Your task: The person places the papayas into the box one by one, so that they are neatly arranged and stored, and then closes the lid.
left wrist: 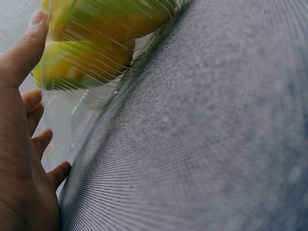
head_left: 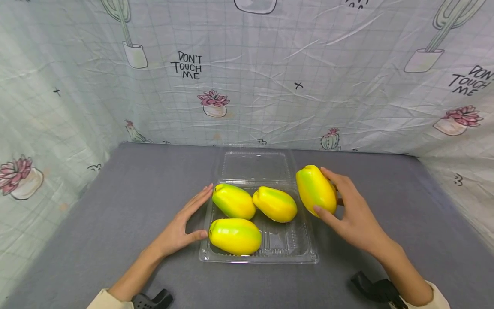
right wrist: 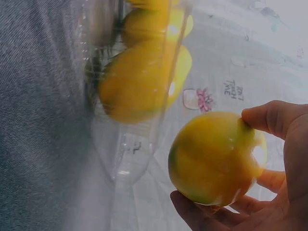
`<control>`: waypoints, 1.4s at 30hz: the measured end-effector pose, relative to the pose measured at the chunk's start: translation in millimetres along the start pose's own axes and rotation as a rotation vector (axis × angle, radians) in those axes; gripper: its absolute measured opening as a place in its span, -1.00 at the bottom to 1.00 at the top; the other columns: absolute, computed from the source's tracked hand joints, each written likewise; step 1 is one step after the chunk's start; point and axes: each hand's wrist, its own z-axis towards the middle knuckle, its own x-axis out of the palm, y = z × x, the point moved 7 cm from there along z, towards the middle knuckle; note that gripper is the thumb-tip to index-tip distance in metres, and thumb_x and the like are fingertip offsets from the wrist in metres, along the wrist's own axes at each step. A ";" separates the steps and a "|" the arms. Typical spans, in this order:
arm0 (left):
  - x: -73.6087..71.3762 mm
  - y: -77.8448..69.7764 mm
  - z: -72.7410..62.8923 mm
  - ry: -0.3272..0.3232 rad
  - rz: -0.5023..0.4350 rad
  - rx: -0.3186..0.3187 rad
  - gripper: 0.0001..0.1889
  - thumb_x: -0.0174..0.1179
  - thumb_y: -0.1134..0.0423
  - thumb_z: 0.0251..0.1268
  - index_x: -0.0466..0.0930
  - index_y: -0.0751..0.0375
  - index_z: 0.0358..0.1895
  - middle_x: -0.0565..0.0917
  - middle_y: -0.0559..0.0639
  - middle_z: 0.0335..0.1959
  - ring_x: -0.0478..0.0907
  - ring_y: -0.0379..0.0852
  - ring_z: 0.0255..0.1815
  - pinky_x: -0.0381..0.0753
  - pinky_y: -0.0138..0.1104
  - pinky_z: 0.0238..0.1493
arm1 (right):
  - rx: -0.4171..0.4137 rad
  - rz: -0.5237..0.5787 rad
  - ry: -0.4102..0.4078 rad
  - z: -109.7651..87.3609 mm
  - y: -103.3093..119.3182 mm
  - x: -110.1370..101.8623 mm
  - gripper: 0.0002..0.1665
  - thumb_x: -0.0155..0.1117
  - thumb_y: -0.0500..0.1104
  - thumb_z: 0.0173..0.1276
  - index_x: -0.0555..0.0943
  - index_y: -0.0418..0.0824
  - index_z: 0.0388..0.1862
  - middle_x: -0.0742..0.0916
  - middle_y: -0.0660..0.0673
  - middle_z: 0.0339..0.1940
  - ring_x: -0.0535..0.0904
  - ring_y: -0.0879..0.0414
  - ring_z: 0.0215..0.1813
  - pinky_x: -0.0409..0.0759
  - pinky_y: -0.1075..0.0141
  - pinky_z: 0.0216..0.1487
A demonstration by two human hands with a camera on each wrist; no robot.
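My right hand grips a yellow-green papaya just beyond the right side of a clear plastic clamshell box. In the right wrist view, thumb and fingers curl round that papaya, which is held up off the table. Three more papayas lie inside the box: one at the back left, one at the back right and one at the front left. At the box's left side, my left hand touches the wall with fingers extended and thumb apart, holding no fruit.
The box's hinged lid lies open towards the back. A grey cloth covers the table. Behind and at both sides hangs a pale curtain printed with cacti and words. Each wrist wears a black device, such as this one.
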 end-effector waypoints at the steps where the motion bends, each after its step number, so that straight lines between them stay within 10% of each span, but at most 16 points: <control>1: -0.4 -0.1 -0.2 0.000 0.001 -0.002 -0.09 0.17 -0.24 0.22 0.05 0.16 0.51 0.01 0.07 0.53 -0.13 0.10 0.52 -0.13 -0.05 0.43 | -0.005 0.003 0.002 0.0 2.2 -0.1 0.02 0.44 -0.24 0.15 0.12 0.00 0.52 0.42 -0.11 0.24 0.43 0.08 0.04 0.59 0.25 -0.15; 42: -1.0 -1.2 1.9 0.004 -0.005 -0.010 -0.08 0.16 -0.27 0.21 0.05 0.14 0.51 0.00 0.04 0.54 -0.13 0.12 0.52 -0.12 0.21 0.35 | -0.486 0.165 0.208 -16.7 55.5 45.3 -0.13 0.48 -0.07 0.13 0.33 -0.22 0.39 0.43 -0.10 0.30 0.38 0.02 0.26 0.29 0.39 0.29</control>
